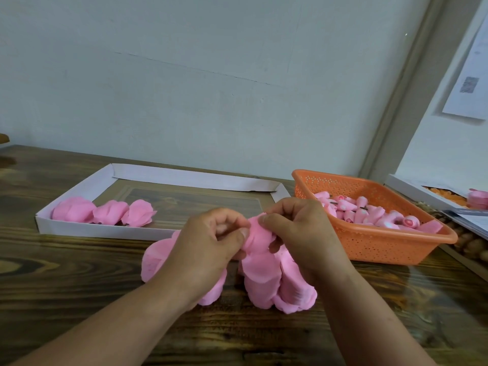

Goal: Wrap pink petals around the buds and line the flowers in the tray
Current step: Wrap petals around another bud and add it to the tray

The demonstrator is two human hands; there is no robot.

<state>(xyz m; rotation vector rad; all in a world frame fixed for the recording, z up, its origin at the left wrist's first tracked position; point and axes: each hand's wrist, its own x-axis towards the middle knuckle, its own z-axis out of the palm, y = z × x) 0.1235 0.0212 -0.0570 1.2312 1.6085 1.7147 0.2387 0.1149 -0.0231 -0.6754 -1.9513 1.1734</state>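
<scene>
the flower [260, 232] in hand sits between both hands above the table [66, 273], a pink petal pinched round what is likely a bud, itself hidden; its long axis seems to run left to right, though the fingers cover most of it. the left hand [208, 247] curls on its left end, the right hand [298, 233] pinches the petal's upper edge from the right, thumbs nearly touching. petal stacks [264, 281] lie directly beneath. the tray [105, 229] lies up and to the left, nearer the left hand, three flowers [103, 213] lined at its left end; the next slot looks just right of them. the basket [369, 244] of buds [369, 213] stands right
</scene>
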